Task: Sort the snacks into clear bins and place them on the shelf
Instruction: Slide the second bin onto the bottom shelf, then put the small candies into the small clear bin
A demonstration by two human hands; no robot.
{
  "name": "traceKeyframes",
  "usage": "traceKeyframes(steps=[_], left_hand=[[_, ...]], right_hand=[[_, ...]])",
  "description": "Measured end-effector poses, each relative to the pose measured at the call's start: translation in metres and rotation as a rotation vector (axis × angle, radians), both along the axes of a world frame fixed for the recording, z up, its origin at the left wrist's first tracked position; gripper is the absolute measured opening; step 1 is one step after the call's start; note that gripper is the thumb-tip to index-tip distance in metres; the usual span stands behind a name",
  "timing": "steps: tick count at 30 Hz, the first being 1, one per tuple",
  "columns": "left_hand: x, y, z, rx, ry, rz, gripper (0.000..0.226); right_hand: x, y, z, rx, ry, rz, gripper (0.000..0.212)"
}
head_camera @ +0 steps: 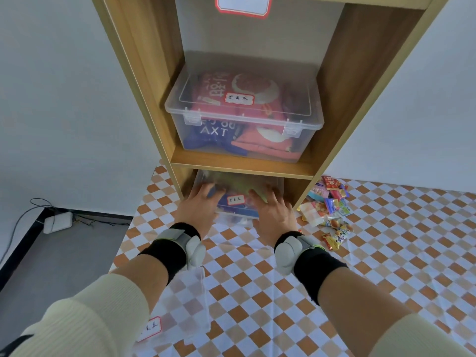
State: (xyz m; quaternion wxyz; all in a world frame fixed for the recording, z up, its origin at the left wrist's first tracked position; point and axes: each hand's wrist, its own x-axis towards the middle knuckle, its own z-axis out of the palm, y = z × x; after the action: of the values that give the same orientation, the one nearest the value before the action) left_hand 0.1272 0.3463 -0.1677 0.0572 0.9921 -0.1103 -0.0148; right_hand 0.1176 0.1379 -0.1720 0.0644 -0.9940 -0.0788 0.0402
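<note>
Head cam, looking down at a wooden shelf unit point(144, 81), top cut off by frame. Lowest clear bin point(239, 202) sits in the bottom bay at 12 o'clock from the wrists; motion-blurred, contents only a blue/green smear, its back half hidden under the shelf board point(242, 164). Small white label on its lid, writing unreadable. Middle bay holds a lidded clear bin point(244, 112) w/ red and blue snack bags, latches shut. Bay above shows only a label's lower edge.

Room: bottom bin nearly fills its bay side to side, little slack either wall. Checkered floor mat point(386, 253) open in front. Loose snack packets point(329, 210) piled at 2 o'clock, just beside the shelf's right post. Another clear bin point(190, 305) at 7 o'clock, partly behind left forearm.

Left hand point(198, 210) fingers spread, flat on the bin's left front top. Right hand point(273, 212) likewise spread on its right front. Neither curled round anything; palms pressing, fingertips blurred.
</note>
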Motion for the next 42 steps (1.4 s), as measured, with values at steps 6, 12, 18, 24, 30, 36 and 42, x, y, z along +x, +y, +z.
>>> traceKeyframes(steps=[6,12,18,24,30,36,42], left_hand=[[0.011,-0.002,-0.003,0.008,-0.012,0.004,0.062],[0.005,-0.005,0.001,0.001,0.027,0.010,0.061],[-0.028,0.007,0.013,-0.072,0.039,0.048,0.044],[-0.094,0.048,0.016,-0.117,-0.003,0.214,0.038],[-0.155,0.091,0.005,-0.008,0.158,0.471,0.059],[-0.206,0.109,-0.001,-0.150,0.378,0.773,0.079],[-0.225,0.075,0.003,-0.223,0.383,0.764,0.078]], right_hand=[[0.012,-0.001,-0.005,0.035,0.004,-0.022,0.077],[0.007,0.002,-0.002,0.030,0.041,-0.029,0.075],[-0.013,0.005,0.011,0.011,0.082,0.012,0.076],[-0.062,0.035,0.013,0.048,0.026,0.129,0.061],[-0.102,0.069,-0.002,0.281,0.340,0.174,0.074],[-0.136,0.091,-0.011,0.418,0.671,0.287,0.095],[-0.163,0.075,-0.005,0.477,0.692,0.303,0.092]])
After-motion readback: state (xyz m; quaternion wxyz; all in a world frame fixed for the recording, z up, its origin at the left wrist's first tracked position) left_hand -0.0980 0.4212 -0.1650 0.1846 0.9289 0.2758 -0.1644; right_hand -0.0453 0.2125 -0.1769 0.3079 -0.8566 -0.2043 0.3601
